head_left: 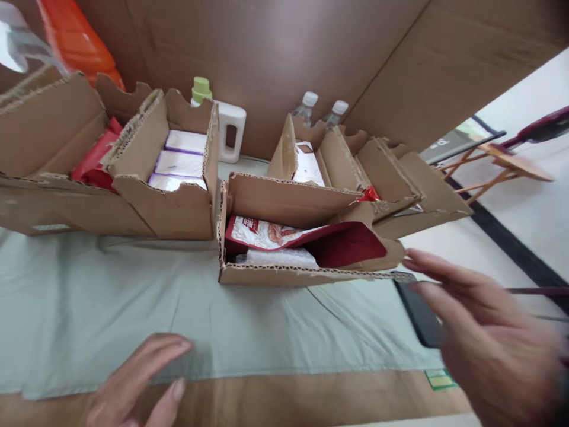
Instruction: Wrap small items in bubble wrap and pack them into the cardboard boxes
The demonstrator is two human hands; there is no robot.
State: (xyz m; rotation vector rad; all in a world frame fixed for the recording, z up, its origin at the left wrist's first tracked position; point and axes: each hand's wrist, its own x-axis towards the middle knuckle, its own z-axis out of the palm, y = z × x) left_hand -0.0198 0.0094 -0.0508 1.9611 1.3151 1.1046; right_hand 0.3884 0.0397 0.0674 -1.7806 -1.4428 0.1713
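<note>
An open cardboard box [288, 276] sits crosswise on the pale green cloth in front of other boxes. In it lie a dark red packet [351, 243] with a white printed panel and a clear plastic-wrapped item [280, 257]. My right hand [480, 326] is at the box's right end, thumb and fingers apart on either side of its corner; whether they touch the cardboard I cannot tell. Over the cloth's front edge at lower left, my left hand [137, 379] is open and holds nothing, its thumb spread from the curved fingers.
Cardboard bins [169, 207] at left hold a red packet [100, 157] and white packs [182, 161]. More bins [347, 154] stand behind the box. A white jug [233, 130], clear bottles [306, 107] and an orange bottle [80, 44] line the back. A dark phone [418, 314] lies at right.
</note>
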